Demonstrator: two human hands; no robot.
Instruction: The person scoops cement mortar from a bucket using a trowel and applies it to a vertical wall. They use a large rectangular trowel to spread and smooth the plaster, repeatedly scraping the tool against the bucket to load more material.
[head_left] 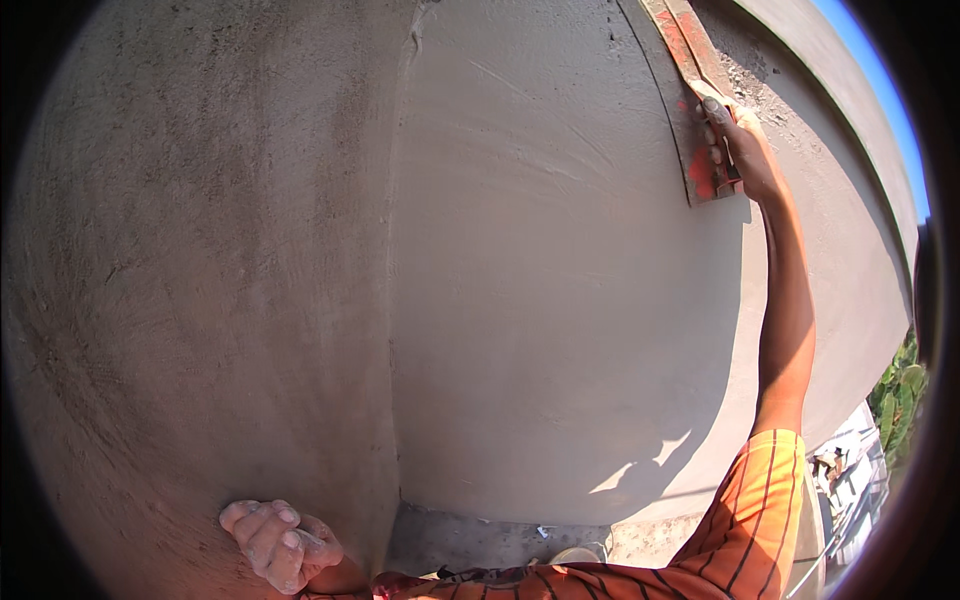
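My right hand (pixel 728 140) is wrapped round the handle of a long plastering trowel (pixel 705 180), its flat blade smeared with grey plaster and red patches. The arm is stretched up and to the right, and the blade lies against the plastered wall (pixel 560 250). At the lower left, my left hand (pixel 282 543) is closed, its fingers curled in and dusted with plaster. It is in front of the darker side wall (pixel 200 300); whether it touches that wall or holds something small, I cannot make out.
The two walls meet in a vertical corner (pixel 393 300). A ledge (pixel 880 190) runs along the upper right. Below lies the floor (pixel 450 540) with a round container (pixel 577 554), partly hidden. Scattered debris (pixel 850 470) and green plants (pixel 900 400) show at the right.
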